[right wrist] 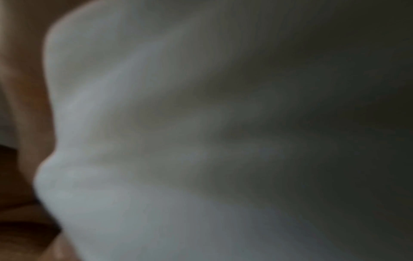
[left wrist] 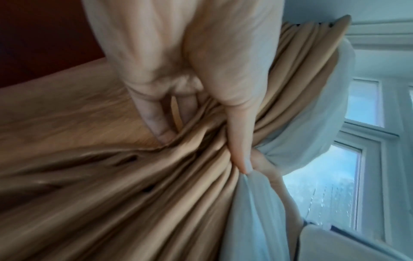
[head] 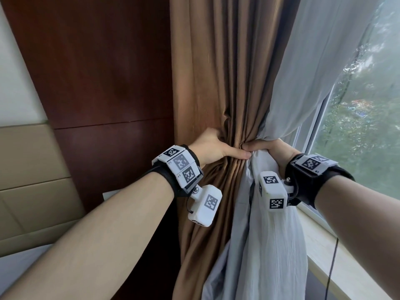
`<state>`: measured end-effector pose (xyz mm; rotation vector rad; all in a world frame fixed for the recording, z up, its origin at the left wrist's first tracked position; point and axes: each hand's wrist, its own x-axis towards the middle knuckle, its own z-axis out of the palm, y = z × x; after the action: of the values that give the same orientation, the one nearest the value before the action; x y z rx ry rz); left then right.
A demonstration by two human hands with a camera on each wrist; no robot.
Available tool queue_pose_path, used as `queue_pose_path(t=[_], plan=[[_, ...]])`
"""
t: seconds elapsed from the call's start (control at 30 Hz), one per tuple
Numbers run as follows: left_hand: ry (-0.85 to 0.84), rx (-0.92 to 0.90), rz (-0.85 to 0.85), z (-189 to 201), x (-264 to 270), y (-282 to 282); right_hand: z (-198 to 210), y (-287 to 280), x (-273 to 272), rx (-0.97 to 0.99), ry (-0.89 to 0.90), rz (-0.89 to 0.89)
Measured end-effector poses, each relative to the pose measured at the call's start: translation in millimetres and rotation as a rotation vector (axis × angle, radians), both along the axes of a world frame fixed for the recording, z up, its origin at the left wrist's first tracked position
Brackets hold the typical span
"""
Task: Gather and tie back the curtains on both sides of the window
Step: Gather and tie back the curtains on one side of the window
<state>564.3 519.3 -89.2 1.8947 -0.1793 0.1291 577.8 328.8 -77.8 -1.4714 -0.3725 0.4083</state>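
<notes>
A brown curtain (head: 218, 72) hangs left of the window, with a pale grey sheer curtain (head: 307, 68) beside it. Both are bunched into one waist at mid height. My left hand (head: 218, 146) grips the brown folds (left wrist: 156, 185) from the left, thumb lying across the front. My right hand (head: 270, 149) grips the sheer curtain from the right, thumb meeting the left thumb. In the left wrist view my left hand's fingers (left wrist: 161, 123) dig into the brown fabric, and the sheer curtain (left wrist: 252, 211) lies past the thumb. The right wrist view is filled by blurred sheer curtain (right wrist: 156, 141).
A dark wooden wall panel (head: 97, 72) stands left of the curtains, with a padded beige headboard (head: 32, 180) below it. The window (head: 368, 115) and its pale sill (head: 346, 256) run along the right. A thin black cable (head: 332, 267) hangs over the sill.
</notes>
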Motion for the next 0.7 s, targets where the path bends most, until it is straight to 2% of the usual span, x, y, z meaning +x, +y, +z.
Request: queue_pose_path(t=[0.1,0.27,0.33,0.4,0.47,0.5,0.6,0.7], plan=[[-0.092,0.016,0.136,2,-2,-2,-3,1,2,0.018,-0.019,-0.034],[-0.093,-0.036,0.127,0,-4,9,-7,6,4,0.061,-0.062,-0.015],[-0.018,-0.054,0.068,2,-6,12,-8,6,3,0.074,-0.093,-0.002],[0.163,-0.105,-0.084,4,-12,12,-7,7,0,0.072,-0.12,0.011],[0.291,-0.137,-0.159,3,-14,8,-6,7,-2,0.057,-0.144,0.017],[0.281,-0.143,-0.157,1,-13,6,-5,7,-3,0.057,-0.142,0.021],[0.095,-0.133,-0.079,-2,-8,3,-4,6,-5,0.073,-0.152,0.022],[-0.016,-0.136,0.042,-4,-8,3,-8,8,-1,0.083,-0.201,-0.066]])
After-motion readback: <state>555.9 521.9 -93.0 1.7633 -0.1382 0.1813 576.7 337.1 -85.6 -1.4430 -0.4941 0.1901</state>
